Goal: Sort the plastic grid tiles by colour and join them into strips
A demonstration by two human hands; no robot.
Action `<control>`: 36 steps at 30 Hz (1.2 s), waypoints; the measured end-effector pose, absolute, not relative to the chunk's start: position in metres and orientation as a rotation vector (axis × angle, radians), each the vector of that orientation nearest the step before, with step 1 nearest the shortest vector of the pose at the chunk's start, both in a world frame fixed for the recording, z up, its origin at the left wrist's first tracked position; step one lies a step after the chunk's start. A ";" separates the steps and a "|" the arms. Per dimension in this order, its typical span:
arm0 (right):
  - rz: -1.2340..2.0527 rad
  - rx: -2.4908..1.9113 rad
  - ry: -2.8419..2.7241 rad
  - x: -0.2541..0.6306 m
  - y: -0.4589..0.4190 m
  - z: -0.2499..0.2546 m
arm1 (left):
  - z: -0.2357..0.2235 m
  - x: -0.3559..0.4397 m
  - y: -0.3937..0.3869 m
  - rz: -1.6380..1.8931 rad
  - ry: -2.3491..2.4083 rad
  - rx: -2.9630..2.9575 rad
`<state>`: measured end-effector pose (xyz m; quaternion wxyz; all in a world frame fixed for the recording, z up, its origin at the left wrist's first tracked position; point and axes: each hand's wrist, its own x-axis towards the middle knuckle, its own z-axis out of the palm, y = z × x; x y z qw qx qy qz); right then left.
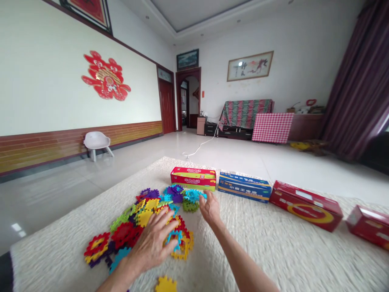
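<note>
On rug [252,231] | four boxes [244,188], insides hidden | left hand [156,237] wide over tiles [123,233] | right hand [210,207]: can't tell grip

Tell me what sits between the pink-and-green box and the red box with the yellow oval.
The head view shows a blue box between the pink-and-green box and the red box.

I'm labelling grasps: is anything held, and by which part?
The left hand is spread over toothed pieces, gripping nothing visible. The right hand is at the right edge of a light-blue piece; whether it holds that cannot be told.
</note>
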<state>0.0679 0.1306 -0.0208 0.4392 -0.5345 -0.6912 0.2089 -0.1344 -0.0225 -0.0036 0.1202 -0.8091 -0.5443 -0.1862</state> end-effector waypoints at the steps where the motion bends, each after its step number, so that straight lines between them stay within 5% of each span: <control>1: 0.510 -1.373 -1.725 0.074 0.140 -0.022 | -0.003 -0.122 -0.024 -0.512 -1.553 -2.467; 7: 0.518 -1.444 -1.848 0.069 0.153 -0.036 | -0.004 -0.097 -0.024 -0.283 -1.525 -2.749; 22: 0.864 -0.882 -1.906 -0.006 0.117 -0.010 | -0.014 -0.195 -0.009 -0.448 -1.745 -2.188; 36: 0.803 -1.236 -1.414 0.241 -0.001 -0.027 | -0.010 0.036 -0.092 -0.563 -1.435 -3.052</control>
